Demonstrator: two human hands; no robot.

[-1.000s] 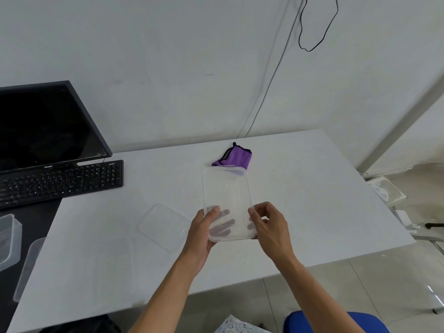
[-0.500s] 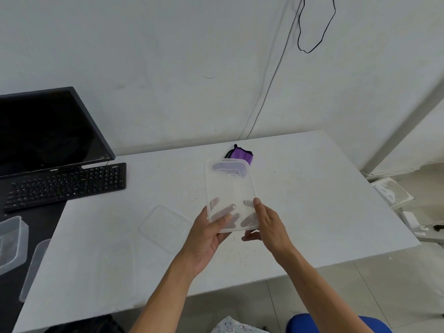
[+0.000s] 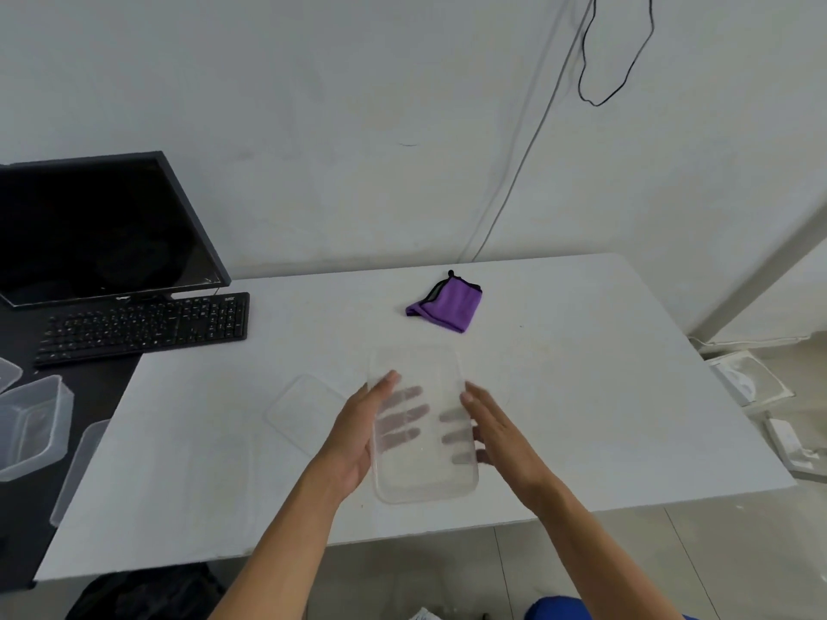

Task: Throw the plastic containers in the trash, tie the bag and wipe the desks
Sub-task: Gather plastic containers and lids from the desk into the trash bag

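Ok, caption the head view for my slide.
The left hand and right hand hold a clear container over the white desk.

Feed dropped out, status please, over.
Left hand and right hand hold the clear rectangular plastic container, thumbs on rim, fingers beneath. Held above the white desk. Flat clear plastic lid lies left of it; trash bag not in view.
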